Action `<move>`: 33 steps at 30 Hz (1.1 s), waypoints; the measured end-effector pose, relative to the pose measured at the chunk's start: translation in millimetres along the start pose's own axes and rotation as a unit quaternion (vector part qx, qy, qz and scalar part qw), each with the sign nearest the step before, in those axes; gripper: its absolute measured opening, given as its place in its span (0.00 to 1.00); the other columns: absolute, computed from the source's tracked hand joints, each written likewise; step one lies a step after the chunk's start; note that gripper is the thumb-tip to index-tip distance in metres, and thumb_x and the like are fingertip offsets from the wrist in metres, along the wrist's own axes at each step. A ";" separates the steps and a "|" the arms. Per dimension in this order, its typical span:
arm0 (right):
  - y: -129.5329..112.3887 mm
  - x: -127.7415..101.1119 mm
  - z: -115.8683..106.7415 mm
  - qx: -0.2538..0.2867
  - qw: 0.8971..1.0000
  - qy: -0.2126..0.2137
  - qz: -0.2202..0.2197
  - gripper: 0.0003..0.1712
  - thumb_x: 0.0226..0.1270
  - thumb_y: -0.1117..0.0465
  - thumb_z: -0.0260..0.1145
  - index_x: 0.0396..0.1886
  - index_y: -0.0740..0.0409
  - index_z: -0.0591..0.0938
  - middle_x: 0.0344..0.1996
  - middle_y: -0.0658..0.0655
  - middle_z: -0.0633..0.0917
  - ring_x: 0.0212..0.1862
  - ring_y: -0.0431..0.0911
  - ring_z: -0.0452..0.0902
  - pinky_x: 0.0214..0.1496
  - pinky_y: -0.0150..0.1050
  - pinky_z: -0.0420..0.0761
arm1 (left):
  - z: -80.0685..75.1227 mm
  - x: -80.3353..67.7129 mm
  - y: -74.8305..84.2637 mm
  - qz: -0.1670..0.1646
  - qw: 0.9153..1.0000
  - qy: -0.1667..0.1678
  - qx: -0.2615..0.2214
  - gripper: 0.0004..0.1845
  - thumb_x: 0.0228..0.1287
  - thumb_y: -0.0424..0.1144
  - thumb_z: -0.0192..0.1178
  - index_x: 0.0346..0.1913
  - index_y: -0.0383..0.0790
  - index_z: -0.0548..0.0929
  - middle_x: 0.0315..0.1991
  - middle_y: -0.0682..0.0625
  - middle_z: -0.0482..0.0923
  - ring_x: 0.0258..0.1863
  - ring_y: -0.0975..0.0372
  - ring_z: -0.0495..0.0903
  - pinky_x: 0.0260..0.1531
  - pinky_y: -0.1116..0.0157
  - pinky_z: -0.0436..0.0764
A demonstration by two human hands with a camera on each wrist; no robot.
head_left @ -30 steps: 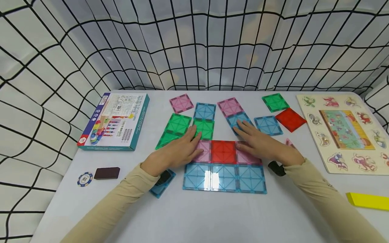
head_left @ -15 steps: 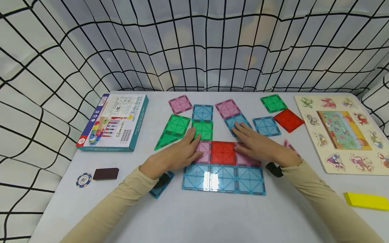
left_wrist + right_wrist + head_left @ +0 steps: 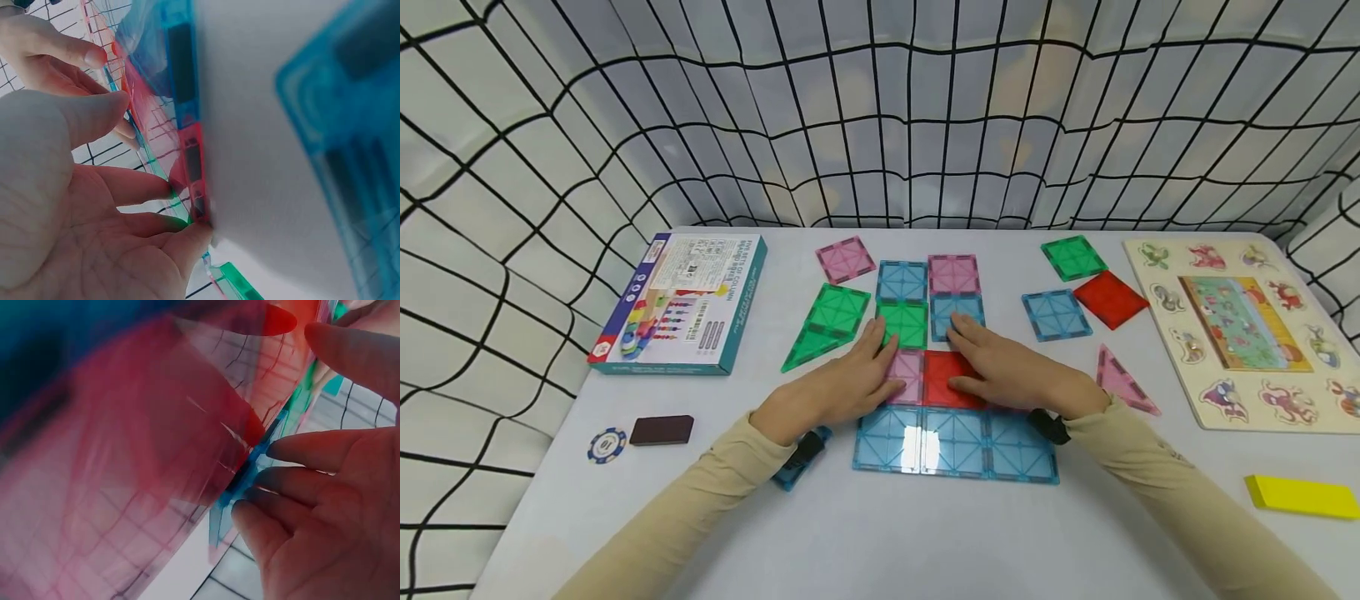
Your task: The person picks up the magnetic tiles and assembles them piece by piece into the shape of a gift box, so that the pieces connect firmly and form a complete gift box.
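1. Pressing flat on the tile mat: left hand (image 3: 835,385) lies with straight fingers spread over the pink square tile (image 3: 907,375), fingertips reaching the edge of the green square tile (image 3: 902,323).
2. Right hand (image 3: 1007,375) also flat, fingers straight and together, palm over the red square tile (image 3: 942,373), fingertips on the blue square tile (image 3: 953,313). No pinch on either hand.
3. Tiles are translucent plastic squares with a moulded X-and-frame pattern; dark magnet bars show in the edges in the left wrist view.
4. Layout mid-table: front row of three blue tiles (image 3: 955,443) edge to edge; pink and red row directly behind it, touching; green and blue tiles behind that; another blue tile (image 3: 901,282) and a pink tile (image 3: 953,273) in the back row.
5. Loose pieces: green triangle pair (image 3: 824,323) on the left, pink triangle (image 3: 1118,382) on the right, and blue (image 3: 1056,315), red (image 3: 1109,298) and green (image 3: 1073,257) squares right of centre.
6. Off to the sides: toy box (image 3: 683,302), poker chip (image 3: 608,443), dark block (image 3: 661,430), animal peg puzzle (image 3: 1247,332), yellow block (image 3: 1303,495).
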State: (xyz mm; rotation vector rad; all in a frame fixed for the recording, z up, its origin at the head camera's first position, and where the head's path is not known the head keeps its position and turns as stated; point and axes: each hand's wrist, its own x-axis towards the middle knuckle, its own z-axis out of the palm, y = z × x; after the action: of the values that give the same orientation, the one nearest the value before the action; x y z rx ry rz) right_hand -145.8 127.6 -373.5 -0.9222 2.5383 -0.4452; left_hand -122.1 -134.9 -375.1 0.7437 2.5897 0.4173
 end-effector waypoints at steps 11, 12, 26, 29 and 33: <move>0.7 -0.2 -14.6 0.044 0.998 -0.019 -0.030 0.37 0.80 0.49 0.63 0.78 0.66 0.68 0.79 0.66 0.63 0.80 0.64 0.58 0.75 0.61 0.67 | -7.6 -2.8 0.6 -0.001 0.999 0.002 0.042 0.41 0.83 0.55 0.50 0.81 0.28 0.54 0.83 0.31 0.42 0.83 0.41 0.44 0.75 0.50 0.62; 5.4 3.5 -20.0 0.056 0.998 -0.008 -0.039 0.34 0.80 0.51 0.64 0.76 0.66 0.72 0.77 0.67 0.67 0.78 0.64 0.62 0.74 0.62 0.68 | -8.5 -1.3 2.5 0.001 0.999 0.004 0.045 0.40 0.83 0.55 0.50 0.81 0.29 0.55 0.83 0.31 0.44 0.83 0.41 0.44 0.75 0.49 0.62; 64.6 84.2 -55.3 0.061 0.994 0.086 -0.006 0.32 0.71 0.64 0.72 0.68 0.77 0.74 0.66 0.76 0.74 0.69 0.68 0.68 0.74 0.61 0.68 | -0.1 41.6 27.1 0.072 0.993 -0.042 0.085 0.40 0.84 0.57 0.45 0.83 0.32 0.52 0.85 0.39 0.39 0.84 0.49 0.38 0.81 0.56 0.48; 64.3 88.1 -57.3 0.053 0.994 0.097 -0.008 0.33 0.67 0.63 0.75 0.66 0.78 0.76 0.60 0.76 0.78 0.63 0.67 0.72 0.69 0.60 0.72 | -0.7 42.4 27.0 0.066 0.992 -0.049 0.091 0.41 0.83 0.58 0.46 0.84 0.33 0.50 0.86 0.40 0.38 0.85 0.50 0.37 0.81 0.57 0.48; 61.1 92.6 -60.3 0.055 0.993 0.106 0.016 0.36 0.63 0.62 0.78 0.67 0.73 0.77 0.58 0.75 0.78 0.61 0.65 0.69 0.65 0.60 0.73 | -3.7 41.3 25.3 0.061 0.993 -0.053 0.090 0.43 0.83 0.58 0.48 0.84 0.34 0.48 0.86 0.41 0.37 0.85 0.51 0.36 0.81 0.58 0.47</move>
State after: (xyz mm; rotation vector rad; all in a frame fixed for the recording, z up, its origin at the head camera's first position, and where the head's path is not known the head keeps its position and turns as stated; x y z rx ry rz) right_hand -271.9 120.3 -371.0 -0.8324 2.6806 -0.7004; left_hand -144.7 -91.9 -374.6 0.9632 2.5121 0.1756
